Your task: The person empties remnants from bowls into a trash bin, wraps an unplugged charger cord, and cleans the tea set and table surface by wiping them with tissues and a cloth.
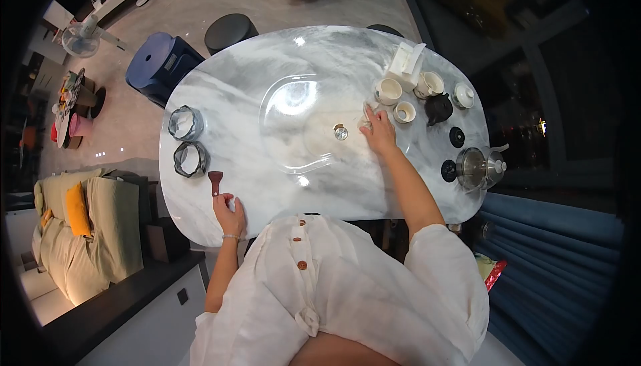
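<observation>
My left hand [230,214] is closed around the narrow end of a small reddish-brown tool with a flared end [215,180], held by the table's left front edge. Just beyond it are two dark-rimmed faceted containers, one nearer [189,160] and one farther [185,123], with whitish insides. My right hand [380,134] reaches right of the table's middle, its fingers pressing a crumpled whitish tissue or cloth [368,118] on the surface. Close to those fingers stand a larger white cup [388,91] and a smaller one [404,112]. A small round metallic item [340,132] lies to their left.
The oval marble-patterned table [247,92] also bears a tissue box [404,64], a white pitcher [429,84], a dark teapot [438,108], a white lidded bowl [463,96], two black discs [457,137] and a glass kettle [475,168]. A blue stool [160,64] stands beyond.
</observation>
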The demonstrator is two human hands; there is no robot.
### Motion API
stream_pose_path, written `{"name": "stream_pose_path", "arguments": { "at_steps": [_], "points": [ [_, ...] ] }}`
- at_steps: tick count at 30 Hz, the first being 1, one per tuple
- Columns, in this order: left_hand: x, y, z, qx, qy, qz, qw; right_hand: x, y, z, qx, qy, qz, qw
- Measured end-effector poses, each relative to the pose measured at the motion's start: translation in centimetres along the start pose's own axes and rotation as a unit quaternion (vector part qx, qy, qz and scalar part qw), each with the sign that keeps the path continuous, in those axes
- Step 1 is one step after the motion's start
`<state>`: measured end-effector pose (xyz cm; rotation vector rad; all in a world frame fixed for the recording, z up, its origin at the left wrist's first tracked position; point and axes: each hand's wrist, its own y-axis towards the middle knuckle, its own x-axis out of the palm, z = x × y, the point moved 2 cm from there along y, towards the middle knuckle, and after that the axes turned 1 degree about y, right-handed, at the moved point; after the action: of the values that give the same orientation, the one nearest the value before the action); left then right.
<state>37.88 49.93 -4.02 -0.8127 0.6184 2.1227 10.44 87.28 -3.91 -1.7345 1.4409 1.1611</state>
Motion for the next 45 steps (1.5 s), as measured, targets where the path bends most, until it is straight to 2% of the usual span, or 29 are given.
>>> {"name": "stream_pose_path", "arguments": {
  "at_steps": [2, 6, 9, 11, 14, 17, 19, 21, 24, 26, 28, 30, 31, 36, 40, 42, 43, 44, 45],
  "points": [
    [0.0, -0.1, 0.1, 0.001, -0.013, 0.002, 1.000, -0.5, 0.5, -0.4, -0.054, -0.021, -0.058, 0.997],
    [0.4, -0.3, -0.2, 0.004, 0.000, 0.014, 1.000, 1.3, -1.4, -0.6, -0.090, 0.013, -0.027, 0.995],
    [0.5, 0.1, -0.3, 0.010, 0.014, 0.014, 1.000, 0.4, -3.8, -1.1, -0.129, 0.034, -0.058, 0.989],
    [0.5, -0.1, 0.1, 0.010, 0.012, 0.022, 1.000, -0.7, -5.3, -1.0, -0.203, 0.065, -0.159, 0.964],
    [0.7, -0.2, -0.1, 0.001, 0.014, 0.024, 1.000, -4.6, -6.0, 1.0, -0.210, 0.105, -0.136, 0.963],
    [0.7, -0.4, 0.0, 0.007, 0.023, 0.024, 0.999, -7.7, -5.4, 7.8, -0.006, 0.156, 0.041, 0.987],
    [0.8, -0.3, -0.1, 0.008, 0.024, 0.021, 0.999, -9.3, -4.8, 11.5, 0.150, 0.046, 0.121, 0.980],
    [0.8, -0.2, -0.4, 0.035, 0.035, 0.034, 0.998, -8.5, -3.2, 13.1, 0.121, 0.058, 0.103, 0.986],
    [1.0, 0.0, -0.9, 0.025, 0.022, 0.027, 0.999, -6.1, -2.3, 13.2, 0.080, 0.049, 0.057, 0.994],
    [1.0, 0.2, -0.8, 0.031, 0.022, 0.024, 0.999, -4.8, -2.6, 12.0, 0.075, -0.051, 0.067, 0.994],
    [0.8, -0.4, -0.6, 0.025, 0.026, 0.017, 0.999, -3.7, -3.7, 11.1, 0.078, -0.056, 0.055, 0.994],
    [0.9, -0.2, -0.4, 0.014, 0.017, 0.017, 1.000, -2.1, -5.1, 9.6, 0.091, 0.014, 0.005, 0.996],
    [1.0, -0.2, -0.3, 0.014, 0.014, 0.022, 1.000, -2.7, -6.4, 6.8, 0.024, -0.008, 0.015, 1.000],
    [1.1, -0.3, 0.3, 0.020, 0.033, 0.046, 0.998, -1.7, -9.8, 1.4, -0.033, 0.024, -0.043, 0.998],
    [1.2, -0.4, 0.2, 0.010, 0.018, 0.045, 0.999, 0.0, -10.0, -1.4, -0.035, 0.055, -0.019, 0.998],
    [1.2, -0.4, 0.3, -0.001, 0.031, 0.046, 0.998, 1.2, -9.8, -3.4, -0.017, 0.120, -0.057, 0.991],
    [1.3, -0.3, 0.4, -0.010, 0.046, 0.048, 0.998, 0.8, -9.5, -4.8, -0.024, 0.102, -0.097, 0.990],
    [1.5, -0.1, 0.8, -0.006, 0.044, 0.050, 0.998, 0.9, -9.4, -4.8, -0.025, 0.103, -0.092, 0.990],
    [2.0, 0.0, 1.5, 0.002, 0.017, 0.051, 0.999, 1.3, -9.3, -4.5, 0.021, 0.230, -0.117, 0.966]
  ]
}}
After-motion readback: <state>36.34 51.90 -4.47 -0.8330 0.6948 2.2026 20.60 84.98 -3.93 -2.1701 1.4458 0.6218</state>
